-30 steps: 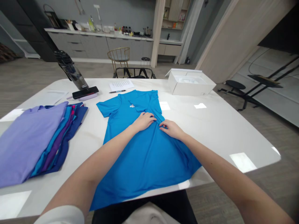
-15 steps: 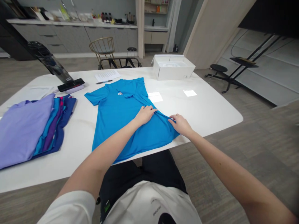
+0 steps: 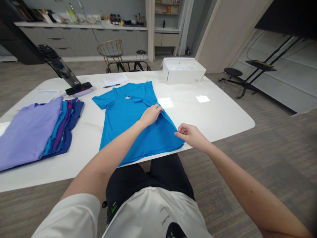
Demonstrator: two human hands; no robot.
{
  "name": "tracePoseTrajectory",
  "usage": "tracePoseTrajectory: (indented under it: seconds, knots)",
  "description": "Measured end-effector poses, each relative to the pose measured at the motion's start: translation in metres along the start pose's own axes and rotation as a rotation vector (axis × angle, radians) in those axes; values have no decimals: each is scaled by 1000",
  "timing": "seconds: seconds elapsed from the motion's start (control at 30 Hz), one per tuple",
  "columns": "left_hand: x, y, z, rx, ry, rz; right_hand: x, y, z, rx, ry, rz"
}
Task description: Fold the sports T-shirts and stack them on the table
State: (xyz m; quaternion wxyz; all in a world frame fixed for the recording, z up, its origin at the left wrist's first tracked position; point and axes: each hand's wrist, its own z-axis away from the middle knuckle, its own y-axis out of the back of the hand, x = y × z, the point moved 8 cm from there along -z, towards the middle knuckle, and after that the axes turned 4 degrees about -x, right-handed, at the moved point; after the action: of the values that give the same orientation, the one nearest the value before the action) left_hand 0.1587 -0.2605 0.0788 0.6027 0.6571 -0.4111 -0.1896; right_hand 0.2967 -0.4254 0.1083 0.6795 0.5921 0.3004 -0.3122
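Note:
A blue T-shirt (image 3: 128, 122) lies spread on the white table, its collar away from me and its hem along the near edge. The left sleeve sticks out flat, while the right sleeve is folded inward over the chest. My left hand (image 3: 151, 114) is closed on the shirt's right side edge below the sleeve, fingers pinching the cloth. Lower on the same edge, my right hand (image 3: 190, 135) pinches the fabric between thumb and fingers near the hem corner. Part of the shirt is hidden under my left forearm.
On the left lies a stack of folded clothes (image 3: 32, 129), lilac on top. Behind it a black vacuum cleaner (image 3: 78, 88) rests on the table (image 3: 218, 115). A pen (image 3: 112, 86), a printed sheet (image 3: 115, 78) and a white box (image 3: 183, 73) sit at the far side.
My left hand has moved slightly up along the side edge. My right hand has shifted a little left and down, and the shirt's right edge is drawn inward and straighter.

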Motion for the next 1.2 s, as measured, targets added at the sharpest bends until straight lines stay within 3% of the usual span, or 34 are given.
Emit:
tracePoseTrajectory:
  seconds: [0.17, 0.27, 0.33, 0.53, 0.63, 0.83, 0.97, 1.2]
  knots:
    - [-29, 19, 45, 37, 49, 61, -42, -66, -2, -217, 96, 53]
    - [-37, 11, 80, 13, 111, 55, -41, -109, -4, -353, 99, 175]
    - [-30, 2, 101, -28, 81, 60, -33, -122, -6, -379, 94, 251]
    - [4, -11, 131, -83, -80, -4, -9, -118, -18, -356, 118, 376]
    - [4, -8, 131, -69, -50, -15, -8, -118, -24, -383, 156, 362]
    - [-7, -1, 123, -65, -2, -35, -13, -111, -50, -279, 187, 369]
    - [-43, 7, 107, -35, 161, -8, -8, -100, -94, -235, 197, 297]
    - [-158, 24, 47, 68, 582, 121, 0, -54, -239, 20, 168, 324]
